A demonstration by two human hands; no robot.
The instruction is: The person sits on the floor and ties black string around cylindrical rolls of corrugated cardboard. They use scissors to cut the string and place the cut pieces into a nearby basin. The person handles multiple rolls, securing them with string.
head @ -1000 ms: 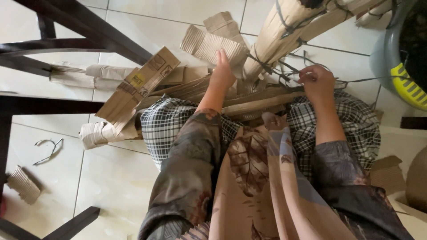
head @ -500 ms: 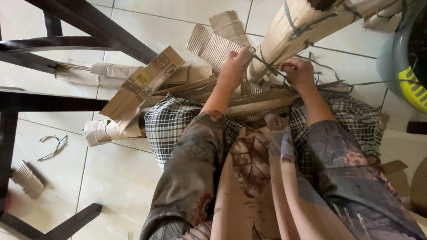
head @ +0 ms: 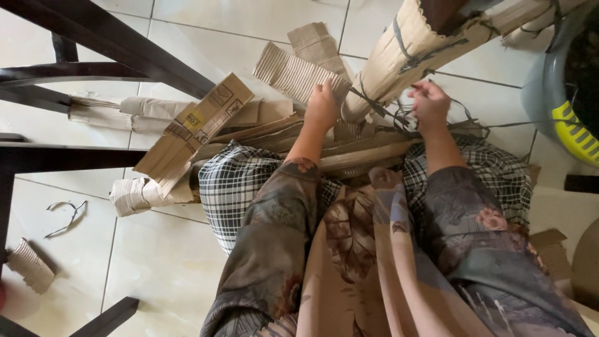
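A long roll of corrugated cardboard [head: 424, 43] leans from the upper right down toward me, bound with dark wire [head: 399, 50]. My left hand [head: 321, 106] grips the lower end of that roll, next to a loose corrugated sheet [head: 293, 73]. My right hand [head: 430, 103] pinches a strand of dark wire [head: 465, 122] that trails off the roll's end. Both forearms wear patterned sleeves. Flat cardboard strips [head: 368, 153] lie across my lap on checked cloth [head: 240, 187].
Dark wooden chair legs [head: 106, 43] cross the upper left. Folded cardboard pieces [head: 193, 128] lie on the tiled floor to the left, with a bent wire scrap [head: 65, 215] and a small cardboard roll [head: 28, 265]. A grey basin with a yellow basket [head: 571, 122] stands at right.
Both hands have shifted up and inward toward the roll's end. The left hand has closed on the roll, and the right hand has taken hold of the wire.
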